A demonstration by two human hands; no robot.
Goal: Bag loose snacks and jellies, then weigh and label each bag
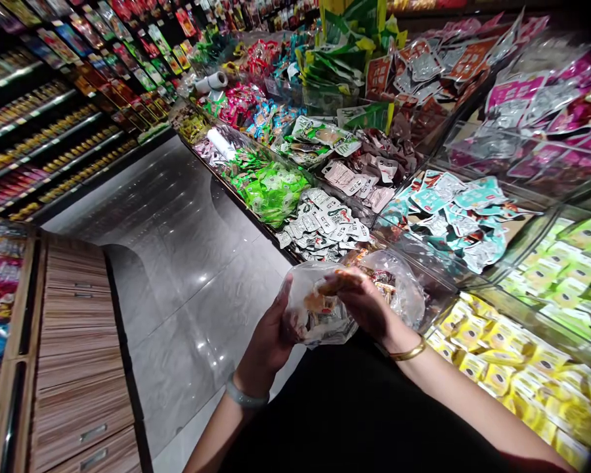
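Observation:
A clear plastic bag (328, 328) with small wrapped snacks inside is between my two hands, above the front edge of the snack bins. My left hand (270, 332) grips the bag's left side, thumb pointing up. My right hand (367, 299) is closed over the bag's upper right side, its fingers bent toward the left. Whether those fingers also pinch a snack cannot be made out. Just behind my right wrist, a second crumpled clear bag (408, 289) lies against the bins. White snack packets (325, 226) fill the bin straight beyond my hands.
Yellow packets (502, 361) lie in the bin at the right, with teal packets (458, 203) and green packets (270, 190) farther off. Grey tiled floor (192, 315) runs along the left. A wooden drawer cabinet (79, 348) and stocked shelves (44, 118) border that aisle.

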